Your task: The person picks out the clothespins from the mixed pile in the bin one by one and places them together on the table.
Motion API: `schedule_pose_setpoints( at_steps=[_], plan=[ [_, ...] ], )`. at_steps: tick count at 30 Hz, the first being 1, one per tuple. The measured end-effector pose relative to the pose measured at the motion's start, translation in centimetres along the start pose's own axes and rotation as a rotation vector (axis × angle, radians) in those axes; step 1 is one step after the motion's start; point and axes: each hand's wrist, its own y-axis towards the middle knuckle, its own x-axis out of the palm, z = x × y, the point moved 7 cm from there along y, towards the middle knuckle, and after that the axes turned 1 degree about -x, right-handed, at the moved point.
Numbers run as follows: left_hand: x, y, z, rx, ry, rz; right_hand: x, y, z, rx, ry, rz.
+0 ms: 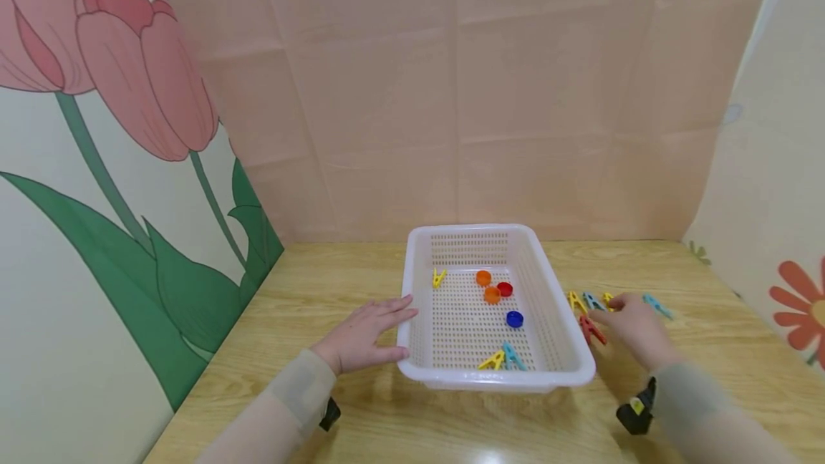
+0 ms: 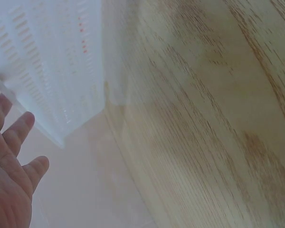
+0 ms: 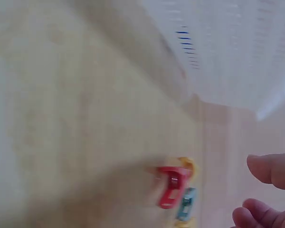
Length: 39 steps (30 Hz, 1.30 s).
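A tulip mural is covering the wall at the far left, and a pale wooden surface [image 1: 335, 278] is carrying everything else. The person's left hand [image 1: 364, 335] is lying flat on that surface, its fingers [image 1: 394, 315] straight and released, the tips touching the left wall of the white perforated plastic basket [image 1: 412, 292]. Inside the basket are lying a yellow plastic clothes peg [image 1: 438, 278], two orange bottle caps [image 1: 487, 286], a red cap [image 1: 505, 289], a blue cap [image 1: 514, 319], and a yellow peg beside a light blue peg [image 1: 503, 358] at the near wall. Just right of the basket, a yellow peg [image 1: 576, 301], a light blue peg [image 1: 591, 301] and a red peg [image 1: 591, 329] are sitting on the surface. The right hand [image 1: 634, 324] is hovering over them, fingers [image 3: 270, 168] loosely curled; whether they are grasping a peg cannot be told. Another light blue peg [image 1: 657, 305] is lying beyond it.
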Motion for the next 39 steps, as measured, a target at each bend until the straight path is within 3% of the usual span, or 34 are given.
schedule_pose_setpoints(
  at_steps=[7, 21, 30, 39],
  plan=[
    [0.1, 0.1, -0.1, -0.013, -0.001, -0.007, -1.8, -0.3, -2.9, 0.010, -0.036, 0.060],
    [0.1, 0.2, -0.1, -0.005, -0.003, -0.003, -4.7, -0.3, -10.1, -0.078, 0.065, 0.081],
    [0.1, 0.2, -0.1, 0.005, -0.005, 0.002, -3.5, 0.7, -14.6, -0.118, 0.151, 0.086],
    [0.0, 0.1, 0.0, 0.002, -0.013, 0.007, -1.1, 2.1, -18.6, -0.205, 0.193, 0.080]
  ],
)
